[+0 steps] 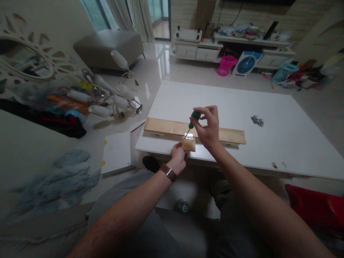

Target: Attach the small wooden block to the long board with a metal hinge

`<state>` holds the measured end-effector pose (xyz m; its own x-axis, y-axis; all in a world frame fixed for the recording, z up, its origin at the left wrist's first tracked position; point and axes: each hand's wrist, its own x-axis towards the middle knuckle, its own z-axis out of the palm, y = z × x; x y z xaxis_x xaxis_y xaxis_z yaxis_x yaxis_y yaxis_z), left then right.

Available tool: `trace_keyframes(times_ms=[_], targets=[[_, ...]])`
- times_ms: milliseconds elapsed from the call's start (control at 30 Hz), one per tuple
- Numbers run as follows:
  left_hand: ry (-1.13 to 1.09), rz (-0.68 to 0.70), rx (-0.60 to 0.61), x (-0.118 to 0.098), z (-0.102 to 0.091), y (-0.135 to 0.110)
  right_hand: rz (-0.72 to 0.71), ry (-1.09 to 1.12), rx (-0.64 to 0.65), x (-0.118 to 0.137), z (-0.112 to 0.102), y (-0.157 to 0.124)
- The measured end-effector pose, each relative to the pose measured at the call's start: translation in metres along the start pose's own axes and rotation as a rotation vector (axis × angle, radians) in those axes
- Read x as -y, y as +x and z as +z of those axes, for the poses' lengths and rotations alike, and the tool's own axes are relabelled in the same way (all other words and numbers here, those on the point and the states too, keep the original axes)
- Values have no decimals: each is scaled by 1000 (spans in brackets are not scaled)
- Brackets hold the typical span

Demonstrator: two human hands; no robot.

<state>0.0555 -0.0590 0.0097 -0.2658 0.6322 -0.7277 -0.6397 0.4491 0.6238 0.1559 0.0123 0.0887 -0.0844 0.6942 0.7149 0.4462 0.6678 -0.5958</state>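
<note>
My right hand [209, 126] grips a green-handled screwdriver [191, 123], tilted, its shaft pointing down to a small metal hinge [189, 136]. That hinge lies where a short wooden block [189, 144] meets a long wooden board [166, 126]. My left hand [178, 152] is closed on the block's near left side, its fingertips partly hidden beneath. The long board lies across the near part of a white tabletop [258, 150], raised a little on small supports. Whether the screwdriver tip sits in a screw is too small to tell.
A small pile of metal hinges [257, 120] lies on the tabletop to the right. On the floor at left are a white-shaded lamp fixture [115, 100] and a white panel [116, 152]. A red stool-like object [314, 204] stands at lower right, and a bottle [183, 206] between my legs.
</note>
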Motion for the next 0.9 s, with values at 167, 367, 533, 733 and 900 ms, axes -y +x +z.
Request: trace_keyframes(times_ms=[167,367,533,733,900], targets=[[-8,-1,8,0,1,0,-29,25,49,-2,-1,-1],[-4,-5,-10,-2,2,-4,-29,48,56,-2,0,0],[13,-5,-14,-3,2,-5,17,34,-9,0,1,0],[-10,-1,3,-1,1,-1,-18,57,65,0,1,0],[11,9,-6,1,1,1,4,20,-20,1,1,0]])
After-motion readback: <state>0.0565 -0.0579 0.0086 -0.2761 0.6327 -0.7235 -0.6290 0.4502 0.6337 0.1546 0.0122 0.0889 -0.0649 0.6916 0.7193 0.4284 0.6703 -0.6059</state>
